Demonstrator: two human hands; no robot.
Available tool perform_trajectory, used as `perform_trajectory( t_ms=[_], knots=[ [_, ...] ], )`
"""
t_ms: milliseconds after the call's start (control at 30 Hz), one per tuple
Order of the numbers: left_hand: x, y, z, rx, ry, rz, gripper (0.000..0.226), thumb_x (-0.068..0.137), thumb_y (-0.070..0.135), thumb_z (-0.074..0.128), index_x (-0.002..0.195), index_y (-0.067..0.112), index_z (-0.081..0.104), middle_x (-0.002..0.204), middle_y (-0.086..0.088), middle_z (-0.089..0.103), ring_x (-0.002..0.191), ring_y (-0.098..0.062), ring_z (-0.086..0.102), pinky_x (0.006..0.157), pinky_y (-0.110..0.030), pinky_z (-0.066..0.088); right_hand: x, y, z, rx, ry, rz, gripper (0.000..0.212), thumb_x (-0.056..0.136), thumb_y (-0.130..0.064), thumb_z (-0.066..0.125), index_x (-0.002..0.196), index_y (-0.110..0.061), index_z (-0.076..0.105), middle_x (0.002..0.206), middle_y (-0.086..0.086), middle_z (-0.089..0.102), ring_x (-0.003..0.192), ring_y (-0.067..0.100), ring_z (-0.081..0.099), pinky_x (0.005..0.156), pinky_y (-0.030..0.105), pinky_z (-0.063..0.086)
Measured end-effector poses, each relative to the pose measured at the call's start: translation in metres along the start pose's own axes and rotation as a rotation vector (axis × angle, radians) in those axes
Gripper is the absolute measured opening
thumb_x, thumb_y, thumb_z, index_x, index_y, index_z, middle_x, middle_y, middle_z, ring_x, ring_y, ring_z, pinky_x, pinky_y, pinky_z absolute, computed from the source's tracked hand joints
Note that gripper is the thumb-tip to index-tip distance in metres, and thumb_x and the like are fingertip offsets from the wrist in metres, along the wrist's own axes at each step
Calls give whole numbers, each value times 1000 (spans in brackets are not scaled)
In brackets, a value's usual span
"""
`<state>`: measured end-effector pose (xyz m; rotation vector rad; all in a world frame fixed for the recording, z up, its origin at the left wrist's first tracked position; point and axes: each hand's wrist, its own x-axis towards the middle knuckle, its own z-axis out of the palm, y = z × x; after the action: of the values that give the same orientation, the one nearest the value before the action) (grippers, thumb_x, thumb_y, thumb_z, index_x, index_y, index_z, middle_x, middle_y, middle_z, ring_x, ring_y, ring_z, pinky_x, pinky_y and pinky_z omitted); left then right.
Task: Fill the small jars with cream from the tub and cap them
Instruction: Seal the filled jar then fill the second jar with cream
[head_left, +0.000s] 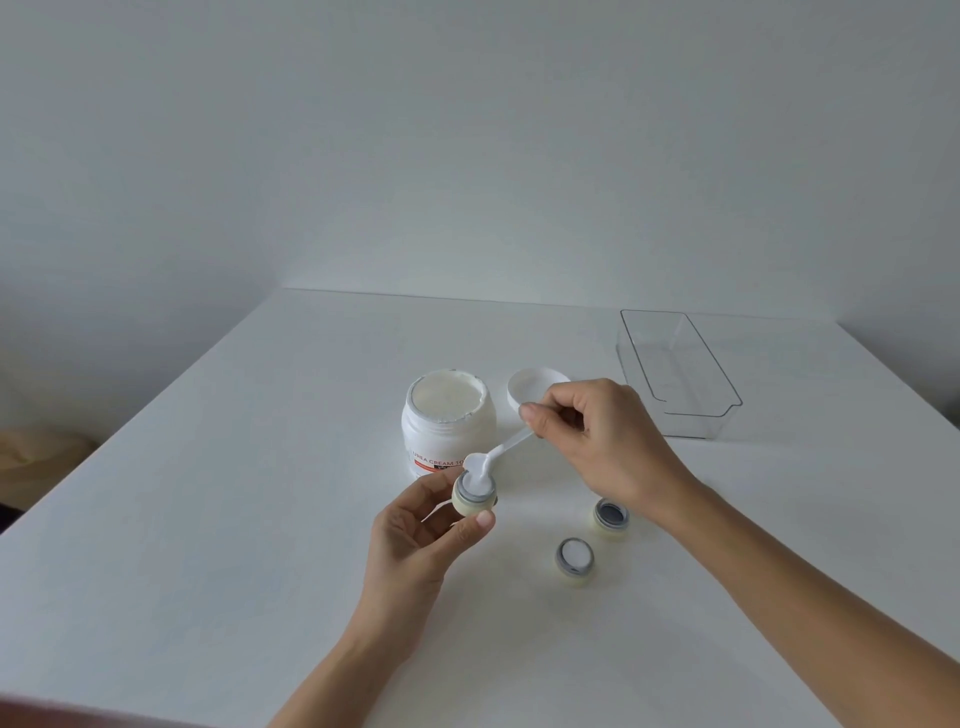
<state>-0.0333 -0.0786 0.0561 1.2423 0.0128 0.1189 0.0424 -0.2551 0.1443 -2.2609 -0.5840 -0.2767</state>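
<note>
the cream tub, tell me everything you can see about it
The cream tub is a white, plastic-looking round jar standing upright and open on the white table, full of pale cream almost to its smeared rim. An orange-lettered label reads "UREA CREAM". Its white lid lies apart to the right. Nothing visibly touches the tub but the table.

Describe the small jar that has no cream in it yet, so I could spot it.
Start at the big white cream tub. Two small pale-yellow jars stand on the white table nearer the person; the empty one is farther right. Its grey-rimmed mouth looks dark, while its neighbour shows white.
</note>
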Motion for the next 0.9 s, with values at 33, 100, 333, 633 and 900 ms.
perform_trajectory(
  t_ms=[33, 100, 333, 633, 900],
  knots=[
    [0, 0, 0, -2, 2, 1, 42, 64, 21, 84, 105, 17, 74, 105, -10, 76, 93, -18, 70, 77, -19, 54, 0, 1, -1, -8, 13, 6, 43, 91, -28, 61, 66, 7, 54, 51, 5, 33, 49, 12, 27, 47, 20, 26],
    [0, 0, 0, -2, 3, 1, 42, 65, 22, 84, 105, 16, 74, 106, -11, 75, 95, -20, 70, 77, -19, 54, -1, 4, -6, 0, 42, 19, 44, 91, -28, 61, 66, 6, 53, 51, 8, 33, 49, 11, 27, 47, 21, 25],
    [-1, 3, 2, -3, -11, 13, 39, 67, 23, 81, 105, 20, 75, 99, -5, 77, 92, -15, 71, 77, -17, 53, -11, 8, -9, 79, -69, 5, 38, 91, -33, 61, 66, -5, 57, 53, 2, 37, 47, 9, 27, 46, 18, 24],
    [-1, 3, 1, 15, -24, 7, 39, 69, 20, 81, 107, 20, 74, 101, -5, 77, 94, -15, 70, 79, -18, 53, -5, 11, -10, 24, -90, -28, 36, 91, -34, 60, 68, -7, 59, 62, 19, 53, 55, 24, 36, 53, 28, 33],
    [-1, 1, 2, 33, -61, -5, 43, 69, 21, 81, 110, 15, 73, 105, -11, 75, 94, -18, 67, 81, -21, 54, 6, 18, -12, 0, -85, -27, 33, 92, -35, 59, 71, -9, 61, 68, 19, 58, 66, 31, 47, 63, 37, 42]
  ],
)
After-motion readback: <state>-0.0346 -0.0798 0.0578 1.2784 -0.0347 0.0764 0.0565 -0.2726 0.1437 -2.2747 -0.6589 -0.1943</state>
